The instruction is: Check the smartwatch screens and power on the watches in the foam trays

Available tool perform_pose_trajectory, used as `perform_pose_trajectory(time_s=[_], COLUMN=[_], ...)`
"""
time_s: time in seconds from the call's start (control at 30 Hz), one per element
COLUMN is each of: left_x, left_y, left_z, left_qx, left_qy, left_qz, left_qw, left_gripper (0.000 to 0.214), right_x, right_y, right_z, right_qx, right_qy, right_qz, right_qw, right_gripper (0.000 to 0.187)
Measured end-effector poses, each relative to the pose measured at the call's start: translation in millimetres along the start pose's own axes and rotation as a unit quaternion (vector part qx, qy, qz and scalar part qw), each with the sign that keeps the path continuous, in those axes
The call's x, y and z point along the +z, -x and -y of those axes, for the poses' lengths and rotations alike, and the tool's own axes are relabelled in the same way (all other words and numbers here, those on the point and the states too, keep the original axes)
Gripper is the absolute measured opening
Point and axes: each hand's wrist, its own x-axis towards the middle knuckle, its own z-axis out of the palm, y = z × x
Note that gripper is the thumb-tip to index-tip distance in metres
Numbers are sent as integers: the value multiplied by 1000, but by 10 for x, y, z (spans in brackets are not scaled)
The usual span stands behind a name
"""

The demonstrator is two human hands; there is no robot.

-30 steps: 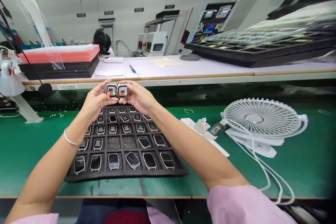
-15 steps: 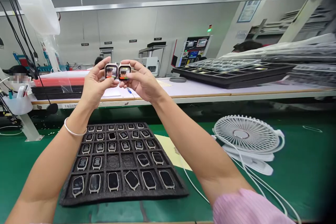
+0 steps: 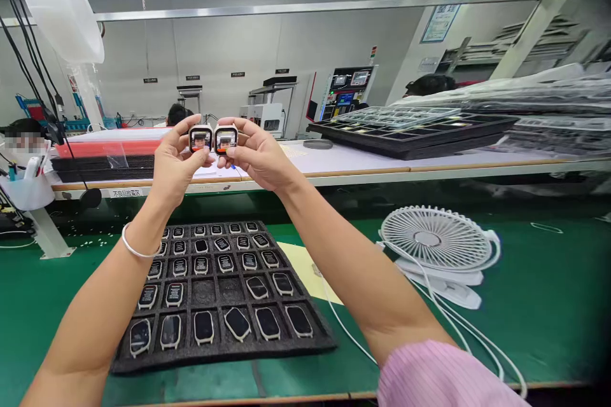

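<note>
My left hand holds a smartwatch case by its edges, its lit screen facing me. Beside it, a second smartwatch case is pinched between the thumb and fingers of my right hand, also with a lit picture. Both watches are raised side by side above the shelf edge, a narrow gap between them. Below lies a black foam tray with rows of strapless watch cases in its square pockets. Several of those screens show text and others are dark. Two pockets in the fourth row hold no watch.
A white fan with trailing cables lies right on the green bench mat. Yellow paper sticks out beside the foam tray. Black trays are stacked on the raised shelf. A white pen cup stands left.
The view has shifted slightly. The two watches are a little lower in view and their screen pictures differ; my left thumb has moved slightly. Both hands keep their hold.
</note>
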Motion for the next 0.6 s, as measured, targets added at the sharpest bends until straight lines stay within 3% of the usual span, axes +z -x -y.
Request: perform_pose_trajectory(time_s=[0.13,0.27,0.47,0.6], left_x=[-36,-86,-226,-286], left_y=[305,777,1463,1749], left_z=[185,396,704,833], left_qx=[-42,-138,-292,-354], left_qy=[-1,6,-1,-7], left_qz=[-9,-26,-37,-40], left_qw=[999,990,956,934], left_gripper=[58,60,63,60], right_x=[58,164,334,397], right_y=[260,654,1252,1530], right_z=[-280,-681,-1256,-1493], right_qx=[32,103,213,267], right_qy=[-37,-75,-144,-187], right_qz=[-13,-34,-66,-72], right_qw=[999,991,964,943], right_gripper=[53,53,53,48])
